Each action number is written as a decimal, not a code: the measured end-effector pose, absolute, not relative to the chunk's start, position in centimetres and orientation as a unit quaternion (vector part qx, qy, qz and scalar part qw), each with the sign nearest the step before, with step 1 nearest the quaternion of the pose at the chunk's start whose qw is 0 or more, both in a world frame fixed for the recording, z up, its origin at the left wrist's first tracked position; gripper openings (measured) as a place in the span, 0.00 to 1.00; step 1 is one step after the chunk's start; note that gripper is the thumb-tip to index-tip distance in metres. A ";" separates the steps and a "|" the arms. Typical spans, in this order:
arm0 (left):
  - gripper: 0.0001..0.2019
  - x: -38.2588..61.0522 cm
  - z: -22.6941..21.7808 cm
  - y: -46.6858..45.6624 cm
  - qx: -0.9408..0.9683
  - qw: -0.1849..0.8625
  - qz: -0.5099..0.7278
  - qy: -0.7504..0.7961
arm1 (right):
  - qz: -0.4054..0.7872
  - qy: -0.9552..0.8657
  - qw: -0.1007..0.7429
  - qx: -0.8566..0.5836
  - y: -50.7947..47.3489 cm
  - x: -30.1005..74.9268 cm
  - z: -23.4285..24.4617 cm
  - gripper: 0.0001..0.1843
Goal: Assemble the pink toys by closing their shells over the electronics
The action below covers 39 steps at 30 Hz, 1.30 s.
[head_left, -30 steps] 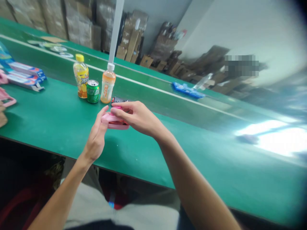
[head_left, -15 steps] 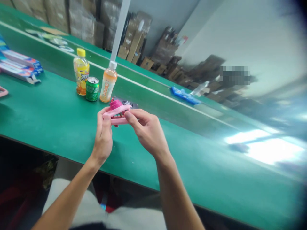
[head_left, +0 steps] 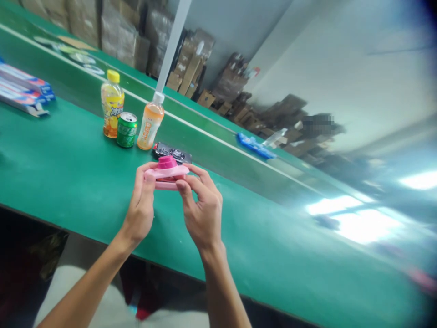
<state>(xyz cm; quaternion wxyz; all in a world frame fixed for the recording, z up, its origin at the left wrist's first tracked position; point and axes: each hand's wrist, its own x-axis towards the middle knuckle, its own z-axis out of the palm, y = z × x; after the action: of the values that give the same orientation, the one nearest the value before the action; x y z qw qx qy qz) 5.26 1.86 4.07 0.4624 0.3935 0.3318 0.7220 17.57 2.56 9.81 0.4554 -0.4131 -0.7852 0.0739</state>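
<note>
A pink plastic casing [head_left: 171,172] is held between my hands just above the green table. It looks like a toy camera body, with a stepped magenta lens-like piece [head_left: 167,162] on top. Its upper and lower halves are apart, and a reddish part shows in the gap. My left hand [head_left: 139,212] grips the left end, thumb towards me. My right hand [head_left: 204,207] pinches the right end between thumb and fingers. Just behind the casing lies a flat black object [head_left: 175,153] with round silvery details, its kind unclear.
Behind stand a yellow-capped drink bottle [head_left: 112,107], a green can [head_left: 127,130] and a white-capped orange drink bottle [head_left: 150,123]. Blue-and-white boxes [head_left: 25,86] lie at far left. A blue tray-like object [head_left: 255,146] sits farther back. Stacked cartons [head_left: 191,61] line the wall.
The casing has turned more level and its gap looks narrower. My right hand has become more upright. The view has shifted, uncovering more of the black object.
</note>
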 end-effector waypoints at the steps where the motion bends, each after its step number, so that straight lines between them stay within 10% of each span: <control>1: 0.18 5.2 4.2 1.6 0.387 0.470 0.722 0.327 | 0.076 -0.782 0.464 -0.409 2.3 17.5 9.9 0.12; 10: 0.19 4.9 4.9 0.6 0.391 0.464 0.707 0.363 | 0.243 -0.647 0.589 -0.419 1.5 16.9 9.3 0.14; 20: 0.20 4.0 3.8 0.3 0.462 0.459 0.670 0.356 | 0.478 -0.597 0.484 -0.425 1.5 18.8 9.2 0.15; 39: 0.23 0.9 -3.0 -1.4 0.618 0.294 0.441 0.581 | 0.181 -0.605 0.418 -0.653 18.4 37.5 1.9 0.18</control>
<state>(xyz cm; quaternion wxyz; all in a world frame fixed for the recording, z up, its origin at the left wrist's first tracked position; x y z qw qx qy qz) 0.93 -1.37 -2.97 0.2940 0.6179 0.5805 0.4413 37.49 18.37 1.86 0.4179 -0.6533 -0.6049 0.1808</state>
